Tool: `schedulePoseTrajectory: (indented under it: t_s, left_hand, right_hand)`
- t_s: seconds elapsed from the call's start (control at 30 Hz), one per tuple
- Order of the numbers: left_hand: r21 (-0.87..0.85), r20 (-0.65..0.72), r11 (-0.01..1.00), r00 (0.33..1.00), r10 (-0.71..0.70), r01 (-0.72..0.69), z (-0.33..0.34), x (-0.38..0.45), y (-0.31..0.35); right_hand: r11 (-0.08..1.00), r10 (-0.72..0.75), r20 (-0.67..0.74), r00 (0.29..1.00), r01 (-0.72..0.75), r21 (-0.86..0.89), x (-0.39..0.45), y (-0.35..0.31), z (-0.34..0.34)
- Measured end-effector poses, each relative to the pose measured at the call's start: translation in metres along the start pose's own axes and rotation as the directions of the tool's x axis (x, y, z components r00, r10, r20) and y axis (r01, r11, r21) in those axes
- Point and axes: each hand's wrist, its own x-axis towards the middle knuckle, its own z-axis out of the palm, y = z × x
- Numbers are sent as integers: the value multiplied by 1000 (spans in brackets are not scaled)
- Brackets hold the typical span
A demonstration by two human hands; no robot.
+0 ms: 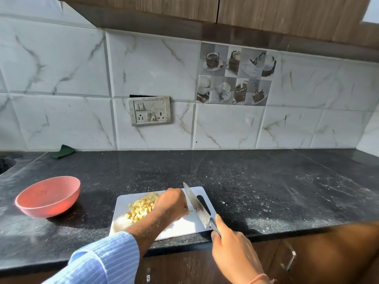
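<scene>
The knife [198, 206] had a bare metal blade with a dull, scuffed sheen. The cutting board [180, 226] was smooth white plastic; the diced pieces [141, 206] on it showed matt cut faces. The bowl [51, 208] was matt pink plastic. The tabletop [266, 181] was polished black speckled stone, smeared with dust. The wall tiles [153, 64] were glossy.

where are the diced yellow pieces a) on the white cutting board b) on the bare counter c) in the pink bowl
a: the diced pieces lie heaped on the white cutting board by the left hand; the right hand holds the knife; the pink bowl is empty.
</scene>
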Motion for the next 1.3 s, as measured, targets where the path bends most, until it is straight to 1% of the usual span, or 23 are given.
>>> schedulePoseTrajectory:
  t_s: [0.23,0.33,0.47,0.57,0.63,0.7,0.77,0.87,1.0,1.17,1.27,1.3]
  left_hand:
    - [-1,-30,1000,999,-25,25,2,6,2]
    - [7,-38,1000,999,-24,25,4,7,1]
    - [-7,-34,999,998,-46,45,7,9,-1]
    - [-16,-30,998,998,-63,63,7,7,-1]
    - [-7,-33,998,998,-56,56,8,6,0]
    - [6,-43,999,998,-52,52,6,2,3]
    - [28,-59,999,997,-41,43,3,-3,7]
    - [59,-42,998,999,-3,6,3,-7,8]
    - [31,-46,998,997,60,-59,8,4,-8]
    - [-144,-65,984,993,96,-104,-10,-5,-15]
    - [-275,-85,956,993,84,-105,-22,2,-24]
    - [-357,-68,930,995,73,-93,-27,4,-27]
  right_hand:
    - [997,-50,18,999,51,-62,-4,-10,5]
    - [995,-44,23,999,46,-85,-5,-11,11]
    - [988,11,132,991,9,-154,1,-18,14]
    - [987,-3,165,986,29,-159,9,-25,20]
    - [984,-5,158,987,34,-177,15,-26,22]
    - [980,-25,110,994,46,-196,17,-25,22]
    - [987,-55,66,996,64,-146,19,-21,20]
    - [997,-72,12,997,73,-17,22,-13,12]
    - [986,-9,-1,1000,8,165,29,7,-3]
    - [960,4,7,1000,-5,280,39,25,-4]
    - [965,2,-43,999,9,263,51,27,-1]
    - [970,2,-74,997,16,243,58,27,-1]
